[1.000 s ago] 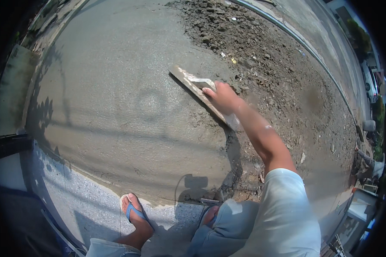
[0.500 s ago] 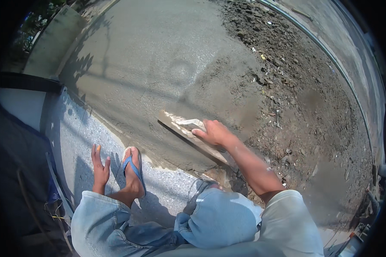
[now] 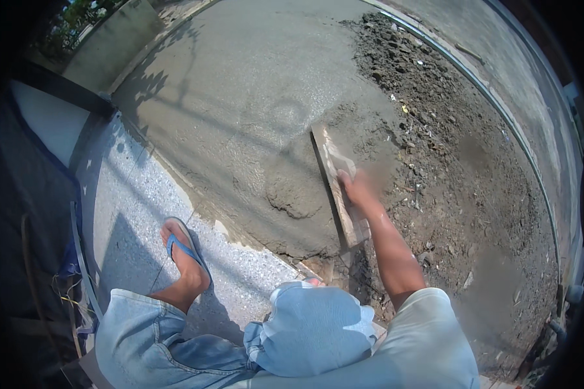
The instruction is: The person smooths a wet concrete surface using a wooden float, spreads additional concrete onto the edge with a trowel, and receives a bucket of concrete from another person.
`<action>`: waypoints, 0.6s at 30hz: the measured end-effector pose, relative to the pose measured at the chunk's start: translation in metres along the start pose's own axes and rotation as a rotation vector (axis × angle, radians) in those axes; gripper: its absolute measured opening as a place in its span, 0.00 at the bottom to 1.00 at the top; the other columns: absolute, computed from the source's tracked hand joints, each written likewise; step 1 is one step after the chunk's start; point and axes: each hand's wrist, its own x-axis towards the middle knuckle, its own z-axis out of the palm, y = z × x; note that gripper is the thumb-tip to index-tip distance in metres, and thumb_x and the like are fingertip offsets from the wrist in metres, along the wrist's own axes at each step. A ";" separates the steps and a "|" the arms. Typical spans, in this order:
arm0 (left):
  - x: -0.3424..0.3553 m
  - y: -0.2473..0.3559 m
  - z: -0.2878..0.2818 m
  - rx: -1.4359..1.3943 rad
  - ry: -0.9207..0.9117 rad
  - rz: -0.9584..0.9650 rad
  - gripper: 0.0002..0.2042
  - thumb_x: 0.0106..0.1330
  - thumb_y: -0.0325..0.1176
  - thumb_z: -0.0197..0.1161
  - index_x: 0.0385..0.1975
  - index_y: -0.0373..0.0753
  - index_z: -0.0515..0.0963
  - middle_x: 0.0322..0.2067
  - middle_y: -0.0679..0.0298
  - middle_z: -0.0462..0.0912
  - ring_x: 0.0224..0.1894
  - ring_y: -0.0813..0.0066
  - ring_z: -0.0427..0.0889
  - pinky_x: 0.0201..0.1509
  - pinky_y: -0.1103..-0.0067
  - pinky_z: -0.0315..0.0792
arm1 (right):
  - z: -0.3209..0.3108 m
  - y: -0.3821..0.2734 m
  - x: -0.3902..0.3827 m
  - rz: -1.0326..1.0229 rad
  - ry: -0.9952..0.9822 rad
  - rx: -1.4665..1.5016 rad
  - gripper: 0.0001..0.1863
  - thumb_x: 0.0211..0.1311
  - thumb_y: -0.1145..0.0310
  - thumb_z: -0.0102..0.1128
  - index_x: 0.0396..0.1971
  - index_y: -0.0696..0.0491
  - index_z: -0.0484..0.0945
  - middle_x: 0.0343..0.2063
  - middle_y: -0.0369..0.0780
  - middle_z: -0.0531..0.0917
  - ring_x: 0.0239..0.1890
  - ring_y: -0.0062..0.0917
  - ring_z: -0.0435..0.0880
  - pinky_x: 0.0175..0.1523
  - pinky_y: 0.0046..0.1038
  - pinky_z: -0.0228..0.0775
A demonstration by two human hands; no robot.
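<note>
View from above of a person crouched at the edge of a freshly poured slab. At far left is a dark, shadowed area with a white panel [image 3: 48, 126] behind it. Next comes a speckled grey ledge [image 3: 136, 207] on which the person's left foot [image 3: 187, 259] rests in a blue flip-flop [image 3: 178, 245], with light denim-covered knees [image 3: 305, 327] at the bottom edge. The left hand is out of sight. Right of the ledge spreads smooth wet concrete [image 3: 240, 97], crossed by shadows, with a small raised mound of wet mix [image 3: 295, 191] near its lower part. Just right of that mound lies a long wooden float [image 3: 339, 185], set flat on the concrete and running from upper left to lower right. The right hand [image 3: 358, 188] is closed around the float's handle near the board's middle, motion-blurred, with the bare forearm leading down to a pale blue sleeve [image 3: 428, 337]. Further right the surface turns to rough, lumpy dark mix [image 3: 448, 168] strewn with small debris, bounded by a curved metal edge strip [image 3: 499, 110] with more grey paving beyond it.
</note>
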 end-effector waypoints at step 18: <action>0.077 -0.105 -0.119 0.076 0.061 0.091 0.27 0.69 0.36 0.58 0.67 0.37 0.63 0.72 0.47 0.50 0.72 0.44 0.54 0.74 0.60 0.51 | 0.013 -0.093 -0.072 -0.122 -0.412 0.407 0.27 0.59 0.51 0.63 0.45 0.62 0.77 0.35 0.57 0.84 0.38 0.51 0.84 0.45 0.43 0.74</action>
